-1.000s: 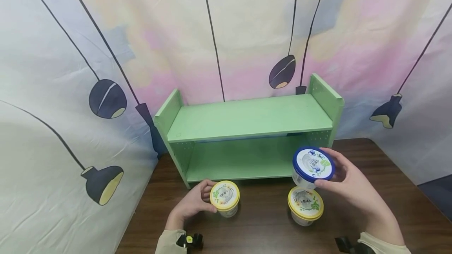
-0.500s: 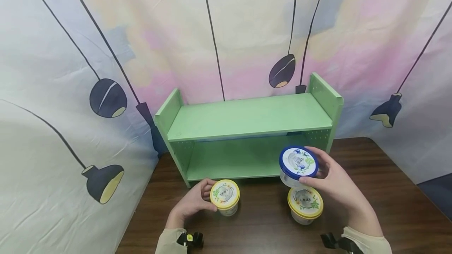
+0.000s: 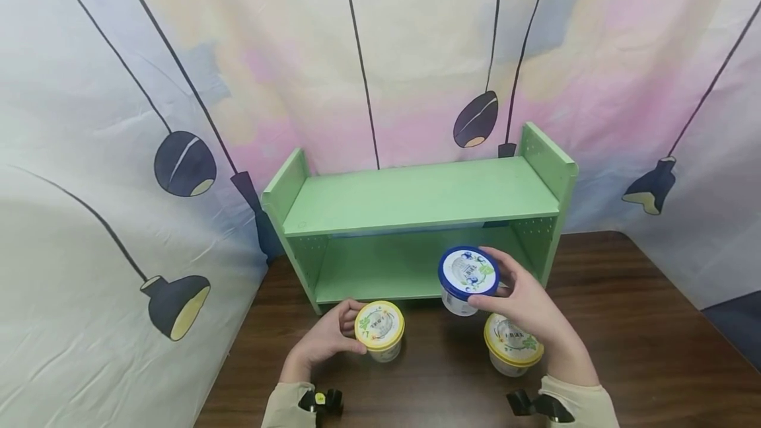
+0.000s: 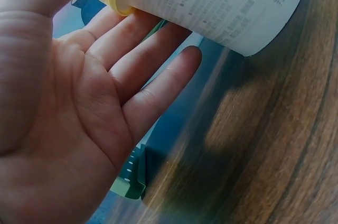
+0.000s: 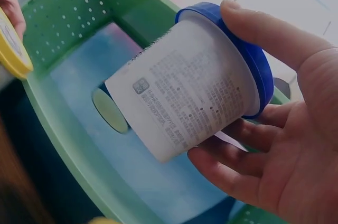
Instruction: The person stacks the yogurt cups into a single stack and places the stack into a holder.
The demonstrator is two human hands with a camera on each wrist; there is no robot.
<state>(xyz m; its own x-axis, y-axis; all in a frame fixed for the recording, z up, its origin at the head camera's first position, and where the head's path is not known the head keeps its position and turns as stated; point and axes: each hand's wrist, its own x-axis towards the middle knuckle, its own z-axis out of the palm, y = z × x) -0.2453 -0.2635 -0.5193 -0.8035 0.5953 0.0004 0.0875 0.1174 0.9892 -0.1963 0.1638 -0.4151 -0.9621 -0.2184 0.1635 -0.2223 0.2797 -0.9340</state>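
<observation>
My right hand [image 3: 529, 306] holds a white tub with a blue lid [image 3: 468, 272], printed with blueberries, above the table in front of the green shelf [image 3: 416, 197]. In the right wrist view the thumb lies on the blue lid [image 5: 259, 71] and the fingers are beneath the rim. My left hand [image 3: 327, 342] grips a smaller-looking tub with a yellow lid [image 3: 379, 326] between thumb and fingers, at the shelf's front left. The left wrist view shows its printed white side [image 4: 211, 7]. Another yellow-lidded tub [image 3: 511, 345] stands on the table, partly covered by my right hand and wrist.
The two-level green shelf stands at the back of the dark wooden table [image 3: 428, 395]; its lower board [image 3: 380, 269] lies behind both hands. A cloth backdrop [image 3: 416, 51] printed with hanging lamps rises behind and at the sides.
My right hand has carried the blue-lidded tub leftward, from above the right yellow-lidded tub to a spot between the two yellow ones. My left hand and its tub have stayed in place.
</observation>
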